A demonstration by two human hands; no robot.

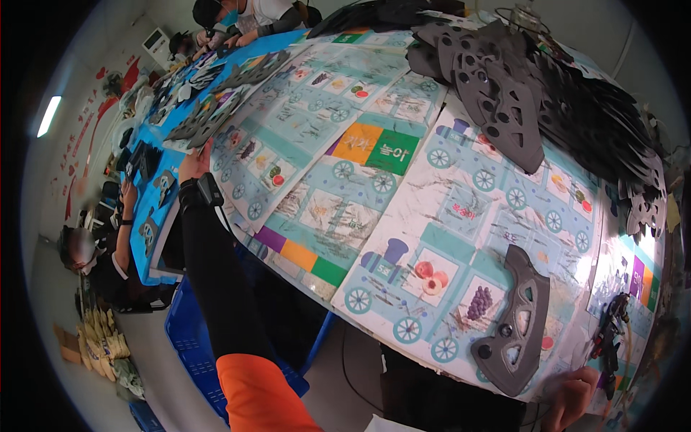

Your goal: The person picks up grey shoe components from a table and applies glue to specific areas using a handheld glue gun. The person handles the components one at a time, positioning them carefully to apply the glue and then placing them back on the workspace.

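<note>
My left hand [193, 165], in a black sleeve with a strap at the wrist, reaches to the table's far left edge. Its fingers close at the near end of a dark grey flat piece with cut-out holes [196, 132], in a row of similar pieces. My right hand [574, 394] is at the near right edge with its fingers curled; what they hold, if anything, is hidden. Left of it, a curved dark grey piece [531, 317] with holes and two dark round studs lies by itself on the printed sheet.
A large heap of dark grey pieces [576, 115] covers the back right. Printed sheets [302, 209] cover the table. A black tangled object [612, 324] lies at the right. A blue crate [191, 338] stands below. Other people [241, 18] work at a blue table [152, 133].
</note>
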